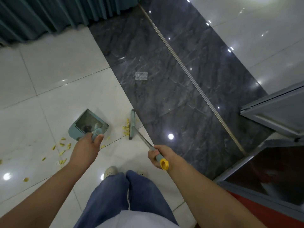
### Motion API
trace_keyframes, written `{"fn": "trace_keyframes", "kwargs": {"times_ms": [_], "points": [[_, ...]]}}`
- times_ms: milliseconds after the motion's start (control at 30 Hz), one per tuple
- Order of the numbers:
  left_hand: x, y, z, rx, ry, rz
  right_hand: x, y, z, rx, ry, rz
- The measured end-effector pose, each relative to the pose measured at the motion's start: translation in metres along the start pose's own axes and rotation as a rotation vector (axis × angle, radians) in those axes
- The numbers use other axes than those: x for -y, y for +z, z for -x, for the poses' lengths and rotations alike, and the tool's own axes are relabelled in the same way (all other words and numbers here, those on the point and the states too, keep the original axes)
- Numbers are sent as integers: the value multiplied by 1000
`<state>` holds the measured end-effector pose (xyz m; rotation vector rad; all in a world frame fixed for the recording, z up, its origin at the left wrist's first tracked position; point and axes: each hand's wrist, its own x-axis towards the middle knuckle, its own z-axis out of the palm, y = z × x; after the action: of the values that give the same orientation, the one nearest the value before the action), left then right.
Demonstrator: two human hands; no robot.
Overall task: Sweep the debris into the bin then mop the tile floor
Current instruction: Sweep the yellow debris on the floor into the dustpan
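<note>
1. The right hand (156, 155) is clamped around the broom handle (144, 139), just above its yellow end cap.
2. The left hand (88, 146) grips the handle of the dustpan (82, 127), which is left of the broom head (132, 125).
3. Yellow debris (125, 128) lies against the broom head, and more is scattered on the white floor (57, 76) to the left.
4. Farther off, a clear plastic scrap (141, 76) lies on the dark tile (164, 99).
</note>
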<state>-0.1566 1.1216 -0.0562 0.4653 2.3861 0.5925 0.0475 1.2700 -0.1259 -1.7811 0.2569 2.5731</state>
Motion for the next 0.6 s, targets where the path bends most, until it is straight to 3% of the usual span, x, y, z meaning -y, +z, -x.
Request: {"fn": "trace_keyframes", "kwargs": {"times_ms": [200, 467, 600], "points": [[-2, -8, -16, 14, -20, 78, 42, 6, 6, -5, -26, 92], [-12, -17, -62, 96, 3, 76, 137, 25, -2, -289, -349, 284], [-15, -25, -91, 112, 14, 77, 161, 40, -19, -371, -368, 307]]}}
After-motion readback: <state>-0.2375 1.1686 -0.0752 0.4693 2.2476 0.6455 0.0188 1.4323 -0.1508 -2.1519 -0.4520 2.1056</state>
